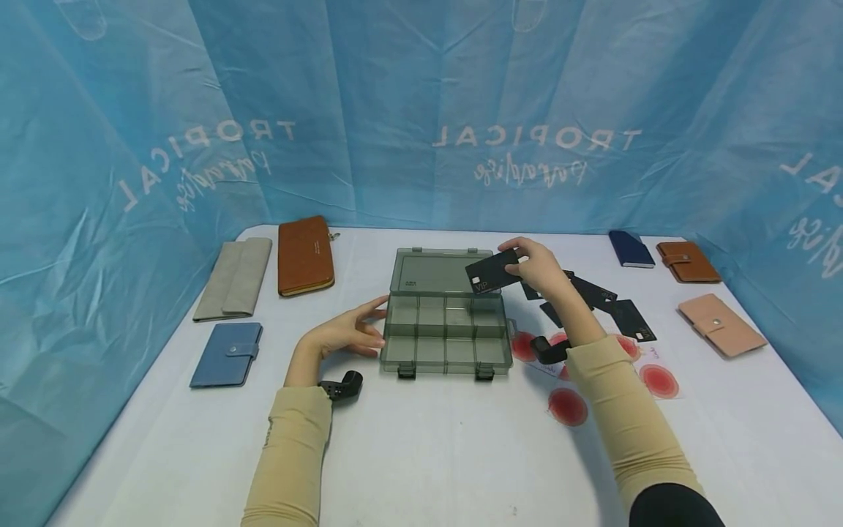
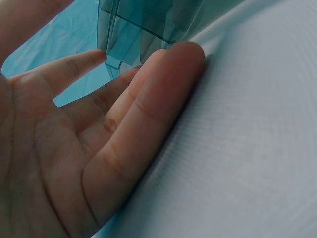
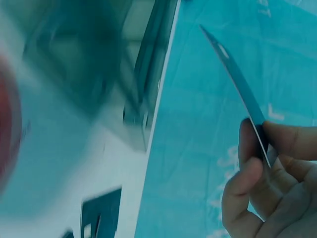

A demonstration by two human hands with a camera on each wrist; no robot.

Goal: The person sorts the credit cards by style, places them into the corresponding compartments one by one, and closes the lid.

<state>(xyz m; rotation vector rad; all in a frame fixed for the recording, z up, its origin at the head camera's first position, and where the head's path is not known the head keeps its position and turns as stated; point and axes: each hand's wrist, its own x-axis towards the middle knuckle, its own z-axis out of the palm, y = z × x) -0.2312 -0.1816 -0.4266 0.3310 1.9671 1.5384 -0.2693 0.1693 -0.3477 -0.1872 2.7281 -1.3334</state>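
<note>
A grey-green clear plastic box [image 1: 431, 359] stands at the table's middle, its lid [image 1: 428, 272] folded back and its divided compartments facing up. My left hand [image 1: 344, 331] is at the box's left side, fingers spread and gently bent. In the left wrist view, the fingertips are right at the box wall [image 2: 143, 29]. My right hand [image 1: 538, 267] pinches a black card [image 1: 489, 272] marked VIP between thumb and fingers, above the lid's right part. Edge-on, the card [image 3: 237, 82] shows in the right wrist view. Several more black cards [image 1: 632, 320] lie beneath and beyond the right forearm.
Red-and-white printed cards [image 1: 658, 380] lie right of the box. On the left are a grey wallet [image 1: 233, 278], a brown zip wallet [image 1: 305, 256] and a blue wallet [image 1: 226, 356]. Navy [image 1: 631, 249], brown [image 1: 689, 262] and pink [image 1: 722, 324] holders lie on the right. Blue curtains surround the table.
</note>
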